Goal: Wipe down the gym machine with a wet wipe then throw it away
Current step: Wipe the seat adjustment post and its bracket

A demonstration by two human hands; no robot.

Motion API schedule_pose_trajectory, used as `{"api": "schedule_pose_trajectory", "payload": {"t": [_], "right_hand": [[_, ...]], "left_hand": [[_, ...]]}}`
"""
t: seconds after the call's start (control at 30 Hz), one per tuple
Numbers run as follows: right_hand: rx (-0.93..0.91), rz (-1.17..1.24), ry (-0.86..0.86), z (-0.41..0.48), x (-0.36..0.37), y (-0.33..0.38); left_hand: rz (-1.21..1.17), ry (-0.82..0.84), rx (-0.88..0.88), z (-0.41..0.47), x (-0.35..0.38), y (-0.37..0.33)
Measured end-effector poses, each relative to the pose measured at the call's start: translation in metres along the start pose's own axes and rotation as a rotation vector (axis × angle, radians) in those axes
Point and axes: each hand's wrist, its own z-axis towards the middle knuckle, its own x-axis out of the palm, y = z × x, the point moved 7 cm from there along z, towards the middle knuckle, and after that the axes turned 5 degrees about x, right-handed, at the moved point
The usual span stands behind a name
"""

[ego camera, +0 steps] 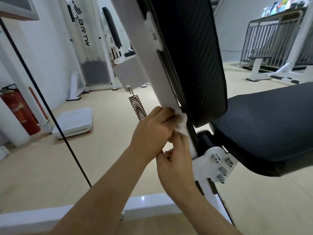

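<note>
A person's left hand (pixel 152 131) curls its fingers round a wet wipe (pixel 181 122), pressing it on the white gym machine frame (pixel 145 68); soft, limp, light, it likely wants bunching; right hand (pixel 176 161) curled just below, hold unclear.

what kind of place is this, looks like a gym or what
Most likely a small gym. Up close are a black padded backrest and seat on a white frame; behind stands a white tower marked BRTW, and a white bench sits farther off.
</note>
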Motion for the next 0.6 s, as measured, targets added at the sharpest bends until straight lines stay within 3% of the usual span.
{"api": "schedule_pose_trajectory", "payload": {"t": [0.13, 0.27, 0.4, 0.6], "right_hand": [[0.083, 0.104, -0.028, -0.012, -0.019, -0.025], [0.215, 0.203, -0.111, -0.004, -0.039, -0.054], [0.339, 0.201, -0.105, -0.012, -0.045, -0.083], [0.335, 0.165, -0.117, -0.022, -0.05, -0.09]], "left_hand": [[0.204, 0.132, 0.142, -0.016, 0.018, -0.017], [0.234, 0.245, 0.298, -0.034, 0.042, -0.038], [0.191, 0.355, 0.28, -0.057, 0.078, -0.062], [0.114, 0.452, 0.14, -0.064, 0.083, -0.067]]}}
